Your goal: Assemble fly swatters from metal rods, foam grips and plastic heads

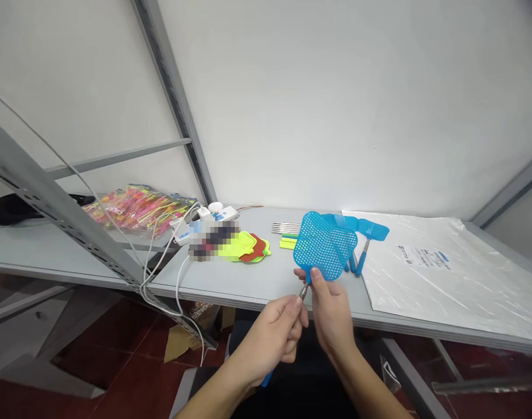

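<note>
A blue fly swatter (325, 247) is held up in front of me, its perforated head tilted toward the wall. My right hand (331, 308) pinches the neck of the head between thumb and fingers. Closed around the metal rod just below is my left hand (277, 331); a blue handle end (268, 379) shows beneath it. Behind the swatter head lie other blue swatters (374, 229) with blue handles (362, 262). Several metal rods (285, 227) and yellow-green handles (287, 243) rest on the shelf to its left.
Yellow-green and red-brown swatter heads (256, 249) lie left of centre, beside a blurred patch. A power strip (185, 234) with white cables (178, 285) stands by the metal post (174, 87). Bagged colourful items (139, 209) sit farther left. A white plastic package (422, 285) covers the right side.
</note>
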### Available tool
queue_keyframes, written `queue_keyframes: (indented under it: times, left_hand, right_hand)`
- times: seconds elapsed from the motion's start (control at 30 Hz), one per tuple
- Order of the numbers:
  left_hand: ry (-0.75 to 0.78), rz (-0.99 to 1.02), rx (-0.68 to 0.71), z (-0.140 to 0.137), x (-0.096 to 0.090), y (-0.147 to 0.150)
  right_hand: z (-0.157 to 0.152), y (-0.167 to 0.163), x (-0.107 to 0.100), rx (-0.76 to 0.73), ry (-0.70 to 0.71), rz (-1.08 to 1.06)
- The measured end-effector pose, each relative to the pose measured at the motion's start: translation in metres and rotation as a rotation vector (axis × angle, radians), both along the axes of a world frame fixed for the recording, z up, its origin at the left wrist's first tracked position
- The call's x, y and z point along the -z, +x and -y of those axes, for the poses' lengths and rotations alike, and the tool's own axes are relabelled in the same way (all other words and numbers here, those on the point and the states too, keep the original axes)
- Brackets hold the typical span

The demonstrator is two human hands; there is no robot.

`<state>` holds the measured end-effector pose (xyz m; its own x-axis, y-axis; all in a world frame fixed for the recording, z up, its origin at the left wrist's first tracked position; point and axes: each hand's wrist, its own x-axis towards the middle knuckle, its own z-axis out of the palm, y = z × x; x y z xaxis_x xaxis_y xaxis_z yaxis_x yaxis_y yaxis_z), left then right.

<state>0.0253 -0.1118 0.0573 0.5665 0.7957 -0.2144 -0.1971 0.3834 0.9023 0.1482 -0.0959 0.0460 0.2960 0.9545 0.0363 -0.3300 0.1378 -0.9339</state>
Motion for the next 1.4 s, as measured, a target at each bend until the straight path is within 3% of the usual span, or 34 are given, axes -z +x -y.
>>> queue_keyframes:
  times: [0.23, 0.3, 0.43, 0.5, 0.6, 0.7, 0.87, 0.97, 1.03, 1.13, 1.23, 1.3, 1.4]
  left_hand:
    - [-0.005, 0.094, 0.013, -0.009, -0.006, 0.01]
    - [0.021, 0.182, -0.094, -0.021, -0.01, 0.019]
    - [0.026, 0.283, -0.508, -0.053, -0.014, 0.047]
    - [-0.019, 0.263, -0.565, -0.065, -0.008, 0.063]
    - [-0.084, 0.188, -0.391, -0.077, 0.008, 0.084]
    - [-0.003, 0.086, -0.199, -0.099, 0.018, 0.095]
    - [0.164, -0.168, -0.16, -0.176, 0.004, 0.096]
    - [0.232, -0.189, -0.102, -0.208, -0.007, 0.089]
    - [0.385, -0.257, -0.051, -0.213, -0.009, 0.079]
    - [0.738, -0.437, -0.027, -0.203, -0.001, 0.065]
    - [1.055, -0.543, 0.126, -0.19, 0.011, 0.057]
    - [1.194, -0.604, 0.267, -0.184, 0.017, 0.056]
    - [1.28, -0.657, 0.383, -0.183, 0.022, 0.056]
  right_hand:
    - [-0.002, 0.016, -0.011, -0.102, 0.05, 0.086]
    - [-0.001, 0.019, -0.01, -0.089, 0.063, 0.204]
    - [0.004, 0.02, 0.007, 0.062, 0.118, 0.552]
    - [0.002, 0.023, 0.02, 0.124, 0.096, 0.718]
    - [-0.009, 0.036, 0.036, 0.154, 0.003, 0.874]
    - [-0.024, 0.058, 0.041, 0.248, -0.036, 0.978]
    - [-0.053, 0.097, 0.027, 0.438, -0.274, 1.179]
    - [-0.074, 0.114, 0.015, 0.423, -0.438, 1.295]
    - [-0.086, 0.122, 0.011, 0.361, -0.532, 1.355]
    - [-0.097, 0.128, 0.012, 0.304, -0.6, 1.367]
    - [-0.101, 0.128, 0.014, 0.272, -0.653, 1.332]
    - [-0.104, 0.128, 0.015, 0.26, -0.677, 1.337]
    - [-0.107, 0.13, 0.018, 0.245, -0.675, 1.344]
